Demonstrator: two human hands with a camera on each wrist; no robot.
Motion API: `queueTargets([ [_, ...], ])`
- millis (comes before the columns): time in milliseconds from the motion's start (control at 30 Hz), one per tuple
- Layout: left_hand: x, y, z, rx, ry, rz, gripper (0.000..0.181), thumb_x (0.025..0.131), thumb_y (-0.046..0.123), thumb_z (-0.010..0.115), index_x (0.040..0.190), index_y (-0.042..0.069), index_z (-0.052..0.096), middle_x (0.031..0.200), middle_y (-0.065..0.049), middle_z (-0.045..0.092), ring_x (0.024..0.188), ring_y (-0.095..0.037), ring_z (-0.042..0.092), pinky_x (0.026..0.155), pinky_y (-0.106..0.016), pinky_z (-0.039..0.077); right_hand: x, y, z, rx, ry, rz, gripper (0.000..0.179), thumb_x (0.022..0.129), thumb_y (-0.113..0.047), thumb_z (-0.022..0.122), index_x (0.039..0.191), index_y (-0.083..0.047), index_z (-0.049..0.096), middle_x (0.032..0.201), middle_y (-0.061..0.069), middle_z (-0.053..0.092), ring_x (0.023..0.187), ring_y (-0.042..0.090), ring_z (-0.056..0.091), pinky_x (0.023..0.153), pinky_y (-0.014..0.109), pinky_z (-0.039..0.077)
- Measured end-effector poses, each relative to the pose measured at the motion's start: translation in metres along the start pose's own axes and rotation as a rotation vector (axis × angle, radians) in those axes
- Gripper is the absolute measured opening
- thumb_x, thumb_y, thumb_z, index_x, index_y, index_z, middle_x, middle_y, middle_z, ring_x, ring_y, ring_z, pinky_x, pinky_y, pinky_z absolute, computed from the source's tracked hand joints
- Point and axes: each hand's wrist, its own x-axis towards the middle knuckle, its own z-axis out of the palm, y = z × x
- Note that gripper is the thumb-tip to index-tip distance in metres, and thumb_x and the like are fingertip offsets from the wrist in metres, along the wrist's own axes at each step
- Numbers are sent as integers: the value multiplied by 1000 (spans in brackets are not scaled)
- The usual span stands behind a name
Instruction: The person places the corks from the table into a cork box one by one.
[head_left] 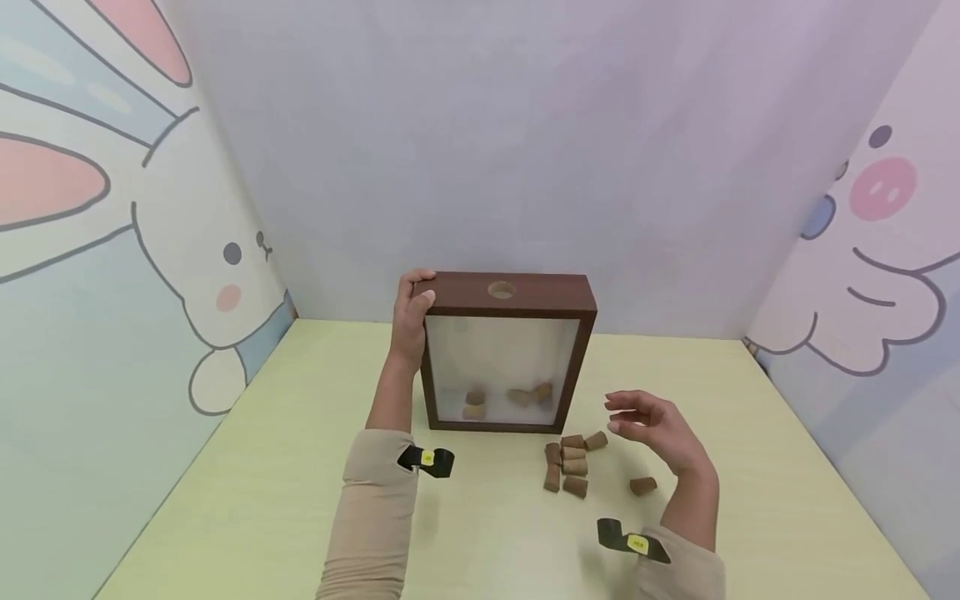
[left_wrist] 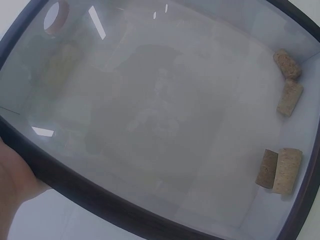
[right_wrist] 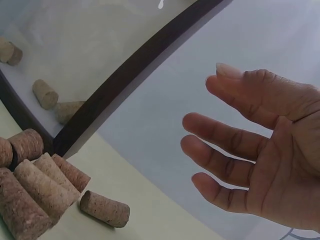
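A dark brown shadow box frame (head_left: pixel 543 292) with a clear front pane stands upright, a round hole in its top edge. My left hand (head_left: pixel 409 325) grips its upper left corner, thumb on the top and fingers reaching over behind. Several wine corks lie inside along the bottom, such as a pale cork (left_wrist: pixel 288 171) in the left wrist view. More corks (head_left: pixel 574 467) are grouped on the table before the box's lower right corner. Right of them my right hand (head_left: pixel 663 429) hovers with loosely bent fingers, holding nothing; the right wrist view shows its bare palm and fingers (right_wrist: pixel 220 160).
A single cork (head_left: pixel 642 486) lies apart from the group, below the right hand. The pale yellow-green table (head_left: pixel 247 492) meets a plain back curtain (head_left: pixel 480 150). Cartoon-printed side panels (head_left: pixel 67 350) stand at left and right.
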Motion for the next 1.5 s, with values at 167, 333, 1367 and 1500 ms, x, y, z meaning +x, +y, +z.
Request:
queueTargets([
  [167, -1, -1, 1, -1, -7, -1, 45, 86, 20, 39, 122, -8, 36, 137, -23, 27, 127, -24, 22, 100, -43, 15, -3, 13, -1, 6, 18, 63, 41, 82, -13, 70, 119, 2, 57, 114, 24, 56, 92, 19, 61, 78, 28, 46],
  [333, -1, -1, 1, 2, -5, -6, 45, 86, 20, 39, 122, -7, 36, 138, -25, 25, 126, -25, 23, 100, -43, 15, 0, 29, 1, 11, 30, 129, 45, 81, -13, 71, 120, 4, 56, 118, 26, 53, 94, 21, 58, 79, 29, 45],
  [1367, 9, -31, -8, -3, 0, 14, 44, 87, 21, 40, 123, -3, 38, 135, -9, 31, 127, -22, 22, 100, -44, 15, 18, 68, 17, -321, -7, 284, 24, 76, 2, 68, 99, -5, 68, 85, 5, 57, 78, 20, 49, 71, 34, 40],
  [1500, 9, -35, -9, -14, 12, 28, 43, 86, 26, 43, 122, 1, 41, 134, -5, 33, 125, -18, 25, 99, -42, 16, 14, 63, 16, -307, 5, 272, 22, 77, 0, 70, 98, -4, 68, 84, 4, 59, 79, 19, 51, 72, 34, 41],
])
